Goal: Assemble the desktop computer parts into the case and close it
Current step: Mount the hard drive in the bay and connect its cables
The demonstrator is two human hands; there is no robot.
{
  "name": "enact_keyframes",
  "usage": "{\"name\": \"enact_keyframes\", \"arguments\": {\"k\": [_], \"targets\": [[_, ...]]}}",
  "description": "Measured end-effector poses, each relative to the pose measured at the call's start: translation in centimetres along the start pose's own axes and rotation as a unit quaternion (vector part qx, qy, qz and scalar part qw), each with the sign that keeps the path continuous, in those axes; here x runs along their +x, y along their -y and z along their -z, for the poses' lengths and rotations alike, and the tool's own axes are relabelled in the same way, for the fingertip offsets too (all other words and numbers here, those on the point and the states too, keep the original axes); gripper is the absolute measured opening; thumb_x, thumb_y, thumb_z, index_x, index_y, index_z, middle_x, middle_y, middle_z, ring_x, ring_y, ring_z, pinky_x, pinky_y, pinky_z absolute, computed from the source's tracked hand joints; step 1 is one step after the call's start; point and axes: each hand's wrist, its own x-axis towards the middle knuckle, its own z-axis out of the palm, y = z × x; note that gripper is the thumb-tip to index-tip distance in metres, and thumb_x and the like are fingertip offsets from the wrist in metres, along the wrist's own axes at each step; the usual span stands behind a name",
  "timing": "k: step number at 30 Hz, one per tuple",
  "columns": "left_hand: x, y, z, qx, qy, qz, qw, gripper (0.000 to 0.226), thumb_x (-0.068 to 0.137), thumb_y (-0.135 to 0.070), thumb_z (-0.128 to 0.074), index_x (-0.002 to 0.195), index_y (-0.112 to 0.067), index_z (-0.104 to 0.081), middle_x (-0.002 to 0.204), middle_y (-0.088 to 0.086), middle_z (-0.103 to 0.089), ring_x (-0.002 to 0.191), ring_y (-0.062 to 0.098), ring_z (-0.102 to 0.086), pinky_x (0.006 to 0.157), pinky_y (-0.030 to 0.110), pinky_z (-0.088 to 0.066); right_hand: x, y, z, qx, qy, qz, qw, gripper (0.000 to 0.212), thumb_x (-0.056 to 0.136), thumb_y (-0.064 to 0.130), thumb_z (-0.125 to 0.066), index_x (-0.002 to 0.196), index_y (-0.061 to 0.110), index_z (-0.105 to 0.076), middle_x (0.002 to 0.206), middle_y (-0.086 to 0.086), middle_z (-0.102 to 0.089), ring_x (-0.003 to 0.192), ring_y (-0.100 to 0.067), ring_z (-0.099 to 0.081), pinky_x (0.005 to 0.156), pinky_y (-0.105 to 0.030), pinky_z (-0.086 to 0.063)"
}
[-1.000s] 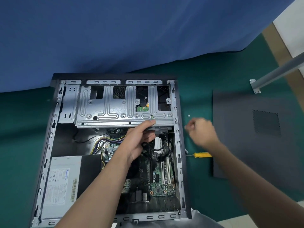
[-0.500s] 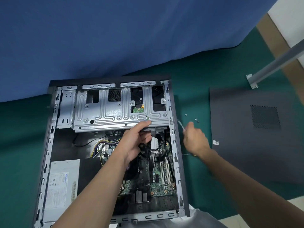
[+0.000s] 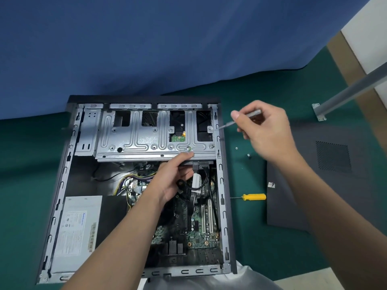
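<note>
Desktop case [image 3: 222, 206]: it lies open on the green mat [image 3: 261, 243] right in front of you, with the power supply [image 3: 77, 227] and motherboard [image 3: 199, 231] inside and the drive cage [image 3: 146, 143] across its far end.
Side panel [image 3: 335, 195]: it is off, flat on the mat to your right, so closing looks a long way off.
Left hand [image 3: 173, 178]: you grip the near lip of the drive cage, thumb on top and fingers curled under, just above the cables [image 3: 193, 191].
Right hand [image 3: 266, 132]: you pinch a silver screwdriver [image 3: 228, 125]. Its tip is at the case's right rail, just beside the cage's far right mounting tab.
Screw on the tip: too small to tell.
Step, as I judge it: fastening the cage to the case.
Risk, shifting cage: if your left hand slackens, the holes may lose alignment and a screw could go in crooked.
Risk, slipping tip: the shaft lies slanted, so when you press, the tip can skid off into the cage's openings.
Risk, dropped screw: one falling inside could land on the motherboard, out of sight.
Risk, cables: your fingers sit against the black leads, and a tug could loosen a plug.
Risk, loose screws [image 3: 248, 155]: they lie on the mat beside the case, where your forearm could scatter them.
Yellow screwdriver [image 3: 254, 196]: it lies on the mat between the case and the panel.
</note>
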Motion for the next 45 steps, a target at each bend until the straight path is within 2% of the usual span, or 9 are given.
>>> {"name": "enact_keyframes", "arguments": {"k": [3, 8, 18, 24, 29, 35, 37, 41, 45], "targets": [[0.0, 0.0, 0.0, 0.001, -0.004, 0.003, 1.000, 0.013, 0.084, -0.021, -0.072, 0.093, -0.013, -0.067, 0.085, 0.004, -0.066, 0.070, 0.011, -0.060, 0.063, 0.017, -0.054, 0.1, 0.0, -0.7, -0.123, 0.022, 0.040, 0.991, 0.023, 0.085, 0.030, -0.067, 0.068, 0.019, -0.058, 0.051, 0.018, -0.054, 0.048, -0.005, -0.046, 0.052, -0.011, -0.031], [0.1, -0.1, 0.0, 0.002, -0.002, 0.003, 1.000, 0.014, 0.083, -0.021, -0.073, 0.093, -0.012, -0.067, 0.075, 0.001, -0.068, 0.064, 0.009, -0.062, 0.061, 0.017, -0.054, 0.4, -0.3, -1.2, -0.169, 0.075, 0.034, 0.982, 0.025, 0.088, 0.030, -0.065, 0.068, 0.019, -0.054, 0.045, 0.018, -0.051, 0.049, -0.007, -0.047, 0.054, -0.011, -0.030], [0.4, 0.0, 0.2, -0.003, 0.005, 0.003, 1.000, 0.015, 0.081, -0.021, -0.075, 0.092, -0.012, -0.069, 0.074, 0.000, -0.070, 0.062, 0.007, -0.064, 0.059, 0.017, -0.052, 0.9, -0.5, -2.1, -0.229, 0.131, 0.066, 0.962, 0.026, 0.089, 0.029, -0.062, 0.067, 0.027, -0.047, 0.056, 0.013, -0.057, 0.061, 0.001, -0.054, 0.057, -0.009, -0.033], [0.5, 0.1, 0.4, -0.001, 0.013, 0.001, 1.000, 0.013, 0.081, -0.022, -0.075, 0.090, -0.013, -0.070, 0.076, 0.000, -0.072, 0.062, 0.007, -0.066, 0.059, 0.017, -0.053, 1.0, -0.5, -2.6, -0.258, 0.155, 0.080, 0.950, 0.022, 0.091, 0.027, -0.060, 0.073, 0.021, -0.051, 0.056, 0.016, -0.054, 0.058, -0.002, -0.051, 0.061, -0.025, -0.036], [0.6, 0.2, 0.5, -0.005, 0.016, 0.000, 1.000, 0.014, 0.081, -0.021, -0.075, 0.090, -0.013, -0.070, 0.076, 0.000, -0.072, 0.063, 0.007, -0.067, 0.059, 0.016, -0.052, 1.0, -0.5, -2.6, -0.234, 0.142, 0.053, 0.960, 0.025, 0.090, 0.028, -0.062, 0.068, 0.026, -0.050, 0.060, 0.013, -0.059, 0.063, 0.003, -0.054, 0.056, -0.008, -0.035], [0.7, 0.3, 0.5, -0.014, 0.014, -0.002, 1.000, 0.013, 0.081, -0.020, -0.075, 0.090, -0.013, -0.070, 0.084, 0.004, -0.073, 0.069, 0.010, -0.069, 0.059, 0.017, -0.052, 1.0, -0.6, -2.5, -0.228, 0.138, 0.039, 0.963, 0.025, 0.089, 0.030, -0.063, 0.068, 0.027, -0.051, 0.059, 0.012, -0.059, 0.061, 0.003, -0.054, 0.055, -0.007, -0.035], [0.8, 0.3, 0.5, -0.014, 0.011, -0.003, 1.000, 0.014, 0.080, -0.020, -0.075, 0.091, -0.012, -0.070, 0.084, 0.004, -0.073, 0.069, 0.010, -0.068, 0.059, 0.017, -0.052, 0.9, -0.6, -2.6, -0.231, 0.136, 0.047, 0.962, 0.025, 0.089, 0.029, -0.063, 0.069, 0.027, -0.050, 0.059, 0.013, -0.059, 0.061, 0.000, -0.055, 0.060, -0.009, -0.035], [0.7, 0.3, 0.5, -0.015, 0.012, -0.005, 1.000, 0.013, 0.081, -0.020, -0.075, 0.091, -0.012, -0.070, 0.082, 0.003, -0.073, 0.068, 0.010, -0.068, 0.059, 0.017, -0.053, 1.0, -0.4, -2.9, -0.248, 0.148, 0.063, 0.955, 0.023, 0.089, 0.031, -0.063, 0.075, 0.023, -0.046, 0.059, 0.010, -0.058, 0.064, -0.009, -0.053, 0.070, -0.031, -0.044], [0.7, 0.3, 0.4, -0.015, 0.014, -0.007, 1.000, 0.014, 0.082, -0.019, -0.074, 0.092, -0.012, -0.069, 0.083, 0.003, -0.073, 0.069, 0.010, -0.069, 0.060, 0.017, -0.053, 1.5, -0.1, -3.4, -0.311, 0.152, 0.022, 0.938, 0.029, 0.092, 0.043, -0.052, 0.075, 0.021, -0.043, 0.071, 0.002, -0.060, 0.079, -0.027, -0.049, 0.074, -0.038, -0.041]]}}
